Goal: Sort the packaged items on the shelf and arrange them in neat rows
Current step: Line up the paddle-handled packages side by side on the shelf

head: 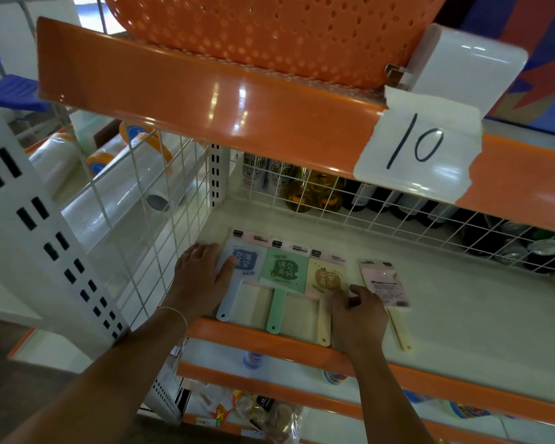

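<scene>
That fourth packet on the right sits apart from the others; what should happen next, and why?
Probably slide the face-down packet leftward with the right hand to sit beside the yellow packet. Three packets lie edge to edge; this one sits apart and slightly askew.

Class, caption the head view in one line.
Two hands line up packaged paddles on a shelf.

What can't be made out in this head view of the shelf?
- Pale yellow packaged paddle: lower card hidden by the right hand.
- Blue packaged paddle: left edge covered by the left hand.
- Face-down pink-backed package: front unseen, back text too small.
- Dark bottles behind the white wire grid: tops cut off by the orange upper shelf.
</scene>
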`<state>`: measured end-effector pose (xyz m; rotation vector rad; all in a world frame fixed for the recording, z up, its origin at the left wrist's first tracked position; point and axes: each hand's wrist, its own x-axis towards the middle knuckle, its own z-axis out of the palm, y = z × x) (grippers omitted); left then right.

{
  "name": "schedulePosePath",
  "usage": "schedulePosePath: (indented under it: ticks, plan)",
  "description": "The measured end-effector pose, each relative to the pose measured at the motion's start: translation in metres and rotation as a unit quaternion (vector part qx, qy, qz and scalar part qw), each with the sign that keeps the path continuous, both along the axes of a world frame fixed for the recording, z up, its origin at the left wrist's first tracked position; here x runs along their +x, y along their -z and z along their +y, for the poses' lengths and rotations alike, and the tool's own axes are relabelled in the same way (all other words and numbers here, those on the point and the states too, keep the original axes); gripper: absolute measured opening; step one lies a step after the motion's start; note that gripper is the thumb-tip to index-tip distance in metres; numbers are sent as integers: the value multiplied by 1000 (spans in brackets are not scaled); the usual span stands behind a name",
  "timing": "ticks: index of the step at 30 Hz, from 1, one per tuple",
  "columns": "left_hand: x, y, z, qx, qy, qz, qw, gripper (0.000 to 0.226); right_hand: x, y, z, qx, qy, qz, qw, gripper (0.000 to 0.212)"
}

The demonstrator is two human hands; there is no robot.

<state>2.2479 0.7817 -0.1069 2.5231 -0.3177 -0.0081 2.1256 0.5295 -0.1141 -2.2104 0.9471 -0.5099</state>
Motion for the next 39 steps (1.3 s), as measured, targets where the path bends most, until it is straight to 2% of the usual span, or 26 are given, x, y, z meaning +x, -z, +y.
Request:
schedulePosePath:
  ticks: [5,9,13,18,20,22,25,28,30,34,36,39]
  plan:
    - [0,1,1,8,0,5,1000,77,-1,0,1,7,-1,-10,1000,29]
    - [0,-1,0,5,2,3,1000,78,-2,-1,2,-6,-6,-12,1000,26]
    - [-3,-3,1,-11,0,1,1000,66,-2,-4,2,-12,-6,-15,1000,23]
    - [-8,-9,-2,-69,-26,-31,997,38,-2,-4,-4,22,-13,-1,1000,29]
    - [-12,-15,-4,-81,-29,-58,995,39,-4,-11,-10,50,-26,9,998,33]
    - [-21,-21,-14,-72,-8,-106,992,48,-7,-15,-20,97,-31,0,995,27]
    - [-52,-23,-48,-26,77,-143,986,50,-12,-13,-34,96,-75,6,993,20]
    - [-94,-21,-88,31,176,-185,966,36,-20,-12,-39,97,-93,-3,991,23]
    - [-115,-20,-107,61,203,-193,958,32,-27,-14,-43,72,-83,-31,993,23]
    - [-136,-25,-133,200,158,-137,957,47,-40,-14,-58,-51,-65,-97,992,15]
    - [-141,-32,-141,266,131,-97,950,51,-45,-9,-70,-85,-51,-102,990,20]
    - [-145,-39,-149,299,97,-56,948,45,-50,1,-88,-107,-36,-79,990,28]
